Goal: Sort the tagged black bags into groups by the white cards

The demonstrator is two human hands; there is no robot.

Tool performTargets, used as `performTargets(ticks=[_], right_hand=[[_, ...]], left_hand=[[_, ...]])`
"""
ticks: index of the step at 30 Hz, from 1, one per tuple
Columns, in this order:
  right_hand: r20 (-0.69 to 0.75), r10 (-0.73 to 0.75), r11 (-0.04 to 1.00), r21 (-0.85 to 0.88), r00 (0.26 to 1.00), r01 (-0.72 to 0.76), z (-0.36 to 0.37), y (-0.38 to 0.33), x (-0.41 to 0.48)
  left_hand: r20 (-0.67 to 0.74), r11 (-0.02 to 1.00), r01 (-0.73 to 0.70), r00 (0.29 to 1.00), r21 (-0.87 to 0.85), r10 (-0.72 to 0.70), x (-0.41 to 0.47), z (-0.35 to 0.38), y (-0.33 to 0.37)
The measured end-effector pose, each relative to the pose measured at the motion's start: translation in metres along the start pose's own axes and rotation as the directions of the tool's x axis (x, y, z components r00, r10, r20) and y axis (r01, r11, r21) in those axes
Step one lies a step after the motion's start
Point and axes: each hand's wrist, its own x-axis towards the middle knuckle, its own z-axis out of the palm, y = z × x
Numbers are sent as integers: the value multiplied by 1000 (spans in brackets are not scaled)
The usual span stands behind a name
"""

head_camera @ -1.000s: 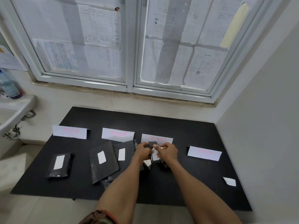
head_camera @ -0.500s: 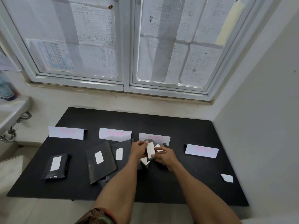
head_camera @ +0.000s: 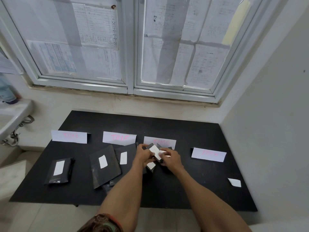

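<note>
Several white cards with pink writing stand in a row on the black table (head_camera: 192, 131): far-left card (head_camera: 69, 136), second card (head_camera: 119, 138), third card (head_camera: 164, 141), right card (head_camera: 208, 154). One tagged black bag (head_camera: 58, 170) lies before the far-left card, and two bags (head_camera: 104, 165) (head_camera: 125, 155) before the second. Both hands meet over a small pile before the third card. My left hand (head_camera: 144, 154) and my right hand (head_camera: 170, 159) together hold a small black bag (head_camera: 154, 150) with a white tag, tilted above the pile.
A loose white tag (head_camera: 235, 182) lies near the table's right edge by the wall. A white sink (head_camera: 11, 118) with a bottle (head_camera: 6, 91) is on the left. A paper-covered window runs behind the table.
The tagged bag between my hands has tilted and shifted slightly; my right hand now lies lower over the pile. The camera view moved a little.
</note>
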Motion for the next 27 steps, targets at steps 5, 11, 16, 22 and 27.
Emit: performTargets(ticks=[5,11,16,22,27], right_hand=[[24,-107,967,-229,994,110,0,-3,-4],[17,-130,956,-262,991,130,-4,-8,-7],[21,-114,981,-154,993,116,-2,-8,-4],[69,68,972,221,995,-82,3,1,2],[272,185,836,462,944,-297,5,-2,3]], left_hand=[[5,997,69,998,-20,-69,-4,-2,4],[-56,988,127,990,-84,-132,-3,-9,5],[-82,990,119,989,-79,-126,-5,-11,6],[134,1000,-2,991,22,-1,-5,-31,6],[272,987,-23,962,159,-21,-8,-53,11]])
